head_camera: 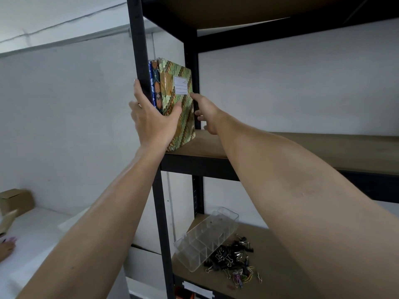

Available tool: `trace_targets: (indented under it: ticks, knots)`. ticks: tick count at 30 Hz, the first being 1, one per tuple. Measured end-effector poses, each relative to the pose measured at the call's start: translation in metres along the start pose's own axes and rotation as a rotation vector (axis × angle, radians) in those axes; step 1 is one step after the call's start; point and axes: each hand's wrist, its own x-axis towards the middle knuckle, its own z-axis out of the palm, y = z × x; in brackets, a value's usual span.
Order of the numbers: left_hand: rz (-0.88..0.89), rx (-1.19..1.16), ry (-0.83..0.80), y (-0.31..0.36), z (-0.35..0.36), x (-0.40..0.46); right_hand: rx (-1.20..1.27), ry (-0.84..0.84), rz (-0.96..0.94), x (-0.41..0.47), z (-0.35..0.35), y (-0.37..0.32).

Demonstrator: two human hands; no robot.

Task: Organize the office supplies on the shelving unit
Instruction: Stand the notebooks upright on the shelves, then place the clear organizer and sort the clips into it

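Your left hand [151, 119] clasps the near edge of the upright stack of batik-patterned, plastic-wrapped notebooks [172, 100], thumb pressed across the green-and-brown front cover, fingers running up the far side along the black metal upright post [140, 61] of the shelving unit. Your right hand [205, 111] reaches in past the stack's right side with its fingers extended and holding nothing; one fingertip meets the cover just below the white label [181, 85]. The notebooks stand on end at the left end of the brown board shelf [302, 147], pushed against the post, with blue and orange-patterned spines showing behind the green one.

On the shelf below, a clear plastic compartment organiser box [205, 238] lies at an angle, and just beside it sits a loose heap of black binder clips [231, 253] with coloured paper clips [241, 277] scattered at the near edge. Off to the left, a small brown cardboard box [17, 199] rests on a white surface [43, 234].
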Motion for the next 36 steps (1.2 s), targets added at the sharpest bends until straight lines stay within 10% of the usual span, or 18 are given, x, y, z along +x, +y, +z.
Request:
trace_targets:
  ticks: [8, 24, 36]
  knots:
    - [0.172, 0.150, 0.131, 0.019, -0.007, -0.019, -0.117, 0.057, -0.027, -0.036, -0.006, 0.000]
    - [0.262, 0.012, -0.368, 0.093, -0.048, -0.133, -0.543, 0.384, -0.373, -0.201, -0.066, 0.027]
    - [0.101, 0.250, -0.714, 0.046, -0.078, -0.266, -0.633, 0.295, -0.055, -0.309, -0.073, 0.163]
